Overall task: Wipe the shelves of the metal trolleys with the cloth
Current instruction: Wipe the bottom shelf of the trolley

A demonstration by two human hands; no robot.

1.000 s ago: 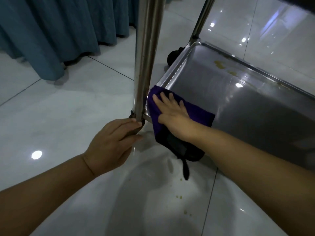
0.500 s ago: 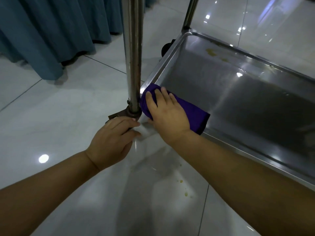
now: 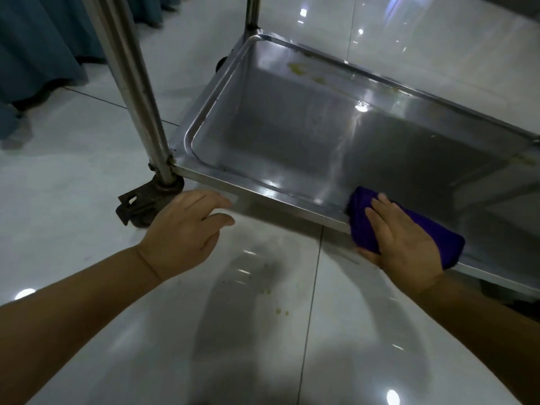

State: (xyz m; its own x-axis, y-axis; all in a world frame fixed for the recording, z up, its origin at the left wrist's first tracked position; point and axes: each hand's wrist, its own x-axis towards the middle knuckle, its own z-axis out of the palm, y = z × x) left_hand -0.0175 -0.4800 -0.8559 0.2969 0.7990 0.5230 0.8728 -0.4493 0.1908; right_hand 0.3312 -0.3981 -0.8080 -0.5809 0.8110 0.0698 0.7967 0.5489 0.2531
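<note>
The bottom shelf [image 3: 292, 133] of a steel trolley fills the upper right, a shallow tray with a raised rim. Yellowish stains [image 3: 298, 69] lie near its far edge. My right hand [image 3: 400, 244] presses a folded purple cloth [image 3: 450, 244] flat on the shelf's near rim, thumb under the edge. My left hand [image 3: 184, 232] hovers with fingers loosely curled just below the near rim, close to the corner, holding nothing.
A steel upright post [image 3: 131, 83] rises from the near left corner above a dark caster wheel [image 3: 143, 203]. Teal curtains [image 3: 38, 48] hang at the upper left. The floor is glossy white tile with small yellow crumbs [image 3: 280, 309] in front of the trolley.
My right hand has slid the cloth to the right along the near rim, away from the corner post. My left hand has come off the base of the post and shifted right.
</note>
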